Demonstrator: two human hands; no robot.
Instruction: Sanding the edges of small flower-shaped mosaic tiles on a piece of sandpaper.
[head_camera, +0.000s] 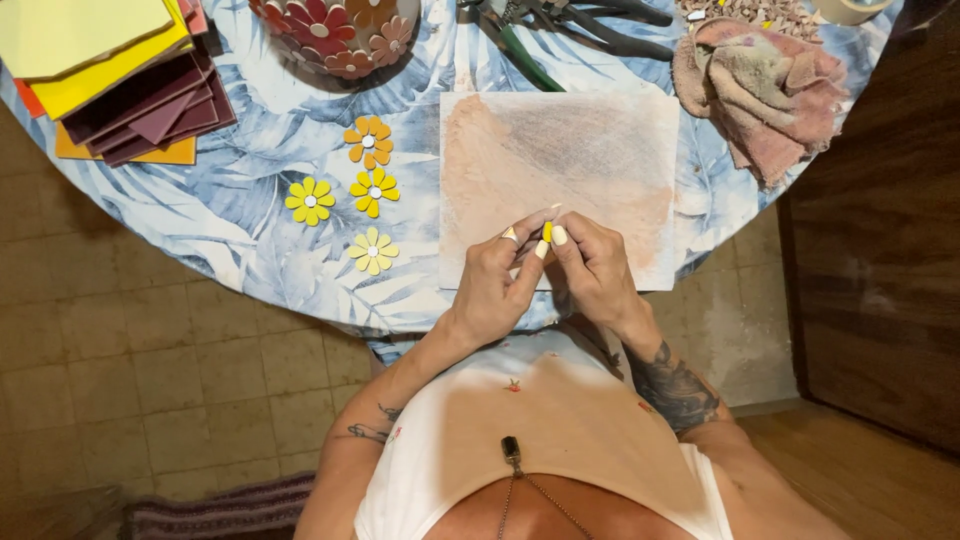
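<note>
1. I pinch a small yellow piece (547, 232) between the fingertips of both hands, over the near edge of the board (600, 150). It is too small for me to tell its shape.
2. My left hand (492, 285) sits at 8 o'clock of the piece, fingers curled up toward it, thumb and forefinger closed on its left side. A ring shows on 1 finger.
3. My right hand (597, 268) sits at 4 o'clock of the piece, fingers bent inward, pale nails meeting the left fingertips at the piece. So both hands grip the same piece, touching each other.
4. Both wrists rest at the table (250, 230) edge, forearms running back toward my body at 6 o'clock; the right forearm is tattooed, the left has a smaller tattoo near the elbow.
5. The board is a square slab smeared with orange and grey dust, lying on the leaf-print cloth directly under and beyond my hands, toward 12 o'clock.
6. 4 flowers (372, 188) lie on the cloth at 9 to 10 o'clock of my hands, well apart from them: 1 orange, 2 bright yellow, 1 pale yellow.
7. A flowered pot (340, 35) stands at 11 o'clock, stacked tiles (110, 80) beyond it at 10 o'clock.
8. Pliers (580, 30) lie at 12 o'clock past the board, and a rag (765, 90) at 1 to 2 o'clock.
</note>
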